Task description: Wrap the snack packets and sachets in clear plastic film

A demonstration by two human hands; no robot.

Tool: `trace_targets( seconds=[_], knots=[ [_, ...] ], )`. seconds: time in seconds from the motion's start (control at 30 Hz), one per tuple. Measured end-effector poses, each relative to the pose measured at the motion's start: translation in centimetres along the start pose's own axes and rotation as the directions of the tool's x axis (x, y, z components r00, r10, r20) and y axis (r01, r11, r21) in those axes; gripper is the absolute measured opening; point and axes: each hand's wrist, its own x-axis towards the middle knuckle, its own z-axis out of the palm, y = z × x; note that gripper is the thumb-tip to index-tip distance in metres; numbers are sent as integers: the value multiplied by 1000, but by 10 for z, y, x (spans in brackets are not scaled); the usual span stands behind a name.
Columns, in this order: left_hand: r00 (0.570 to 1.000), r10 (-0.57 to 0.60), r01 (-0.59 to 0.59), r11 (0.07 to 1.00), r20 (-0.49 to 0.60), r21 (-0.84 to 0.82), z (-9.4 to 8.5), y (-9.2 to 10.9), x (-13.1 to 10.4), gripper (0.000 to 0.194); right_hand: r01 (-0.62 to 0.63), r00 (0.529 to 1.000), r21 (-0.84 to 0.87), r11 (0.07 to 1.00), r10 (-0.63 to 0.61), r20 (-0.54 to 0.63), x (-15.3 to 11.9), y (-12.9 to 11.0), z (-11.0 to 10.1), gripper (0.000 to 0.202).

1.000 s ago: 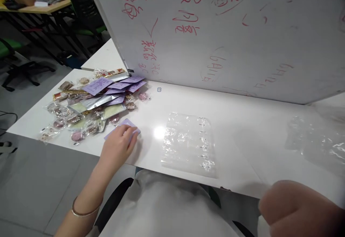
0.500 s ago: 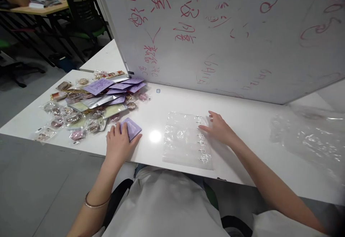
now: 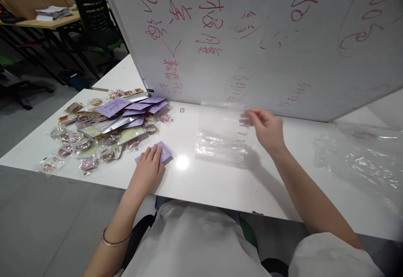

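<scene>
"Near the front edge of the table (image 3: 176, 186), what's under the left hand (image 3: 150, 168)?"
"Purple packet (image 3: 165, 152), beneath loose, ungripping fingers."
"And the right hand (image 3: 267, 130)?"
"Pinching the clear bag (image 3: 220, 145), toward the back edge."

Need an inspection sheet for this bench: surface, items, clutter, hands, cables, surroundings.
Surface: white table, glare spot near the middle; small label near the whiteboard.
Work items: purple packet flat, partly covered; clear plastic sheet or bag, far part blurred.
Clutter: heap of purple, silver and clear-wrapped packets at the left; crumpled clear plastic at the right.
Hands: left hand on the purple packet; right hand at the clear plastic's right edge, grip unclear.
Cables: nothing seen.
Surroundings: whiteboard behind, black chair and desk beyond.
</scene>
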Motion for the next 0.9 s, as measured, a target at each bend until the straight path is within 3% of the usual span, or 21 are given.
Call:
trace_targets(
  seconds=[0.03,0.07,0.1,0.13,0.2,0.23,0.27,0.3,0.37,0.43,0.57,0.77,0.9],
  knots=[
    [1000,2,-2,1000,-1,-6,0,1,1,56,93,992,-12,996,-94,-90,-6,-10,-3,31],
    [1000,6,-6,1000,-6,-16,1,2,1,57,193,975,-44,980,-197,-106,-15,-18,-6,30],
    [1000,11,-11,1000,-12,-28,1,3,1,58,301,953,-65,951,-303,-26,-25,-25,-7,28],
    [1000,14,-15,999,-19,-41,1,2,1,59,406,909,-53,912,-397,126,-37,-29,-6,26],
    [999,4,-6,999,-37,-52,-2,0,0,61,535,732,49,843,-492,471,-63,-28,1,27],
    [998,-8,5,999,-59,-48,-6,-1,-1,62,555,640,87,827,-492,590,-75,-23,7,31],
    [995,-19,16,999,-96,-38,-10,-1,-1,62,561,579,98,822,-474,664,-87,-16,13,34],
    [989,-24,20,1000,-148,-24,-15,-1,-1,63,561,547,88,823,-449,706,-98,-7,19,37],
    [964,17,-15,1000,-266,12,-28,5,1,64,578,517,70,813,-431,740,-117,11,27,41],
    [935,150,-139,989,-322,55,-39,18,6,68,609,497,77,790,-454,739,-130,25,29,46],
    [886,421,-409,907,-196,101,-41,49,24,70,643,502,41,764,-463,730,-139,33,18,48],
    [907,420,-417,906,-38,76,-25,70,39,68,692,503,-49,720,-432,748,-135,24,11,49],
    [869,495,-495,868,-9,40,-18,94,34,70,745,474,-52,665,-473,743,-134,19,13,43]
  ],
)
